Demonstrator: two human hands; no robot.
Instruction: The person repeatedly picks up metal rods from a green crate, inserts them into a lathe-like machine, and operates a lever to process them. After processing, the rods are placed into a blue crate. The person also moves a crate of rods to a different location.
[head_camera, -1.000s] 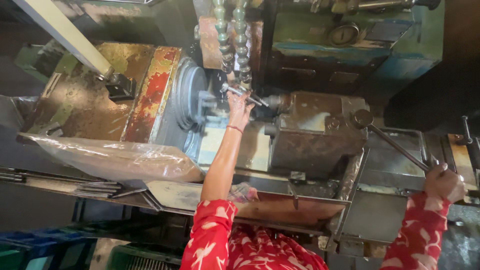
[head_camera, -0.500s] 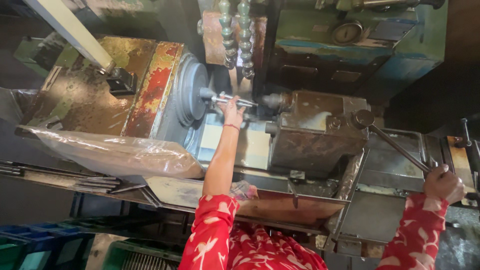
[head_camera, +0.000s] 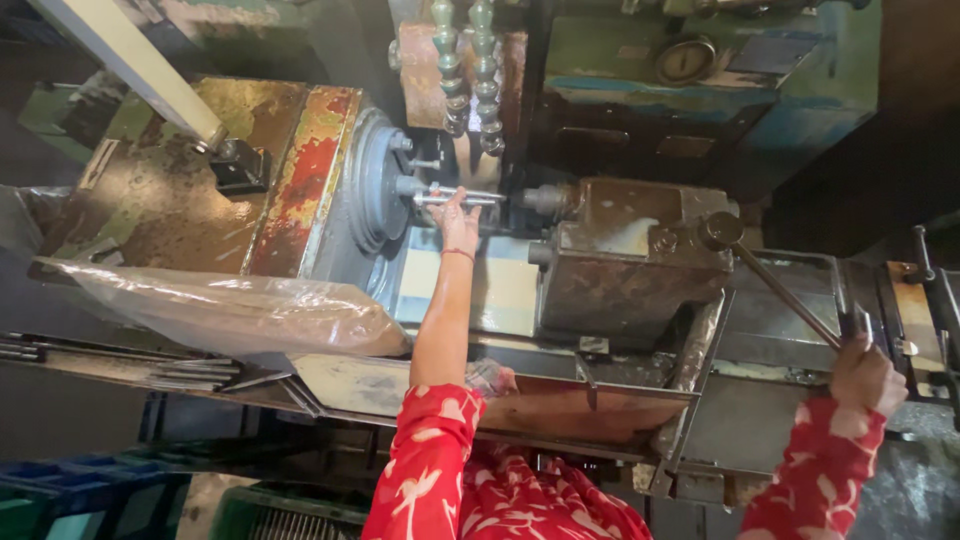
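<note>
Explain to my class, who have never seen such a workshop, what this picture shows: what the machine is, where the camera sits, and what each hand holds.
The camera sits on the person's head, looking down. Below is a worn, rust-stained metal lathe with a round grey chuck. The left hand holds a thin silvery metal rod that sticks out of the chuck. The right hand grips the end of a long dark metal lever on the machine's block. A clear plastic sheet lies over the front edge. Both sleeves are red with white patterns.

Shiny metal rod (head_camera: 455, 197), rusty rough machine housing (head_camera: 300, 180)
</note>
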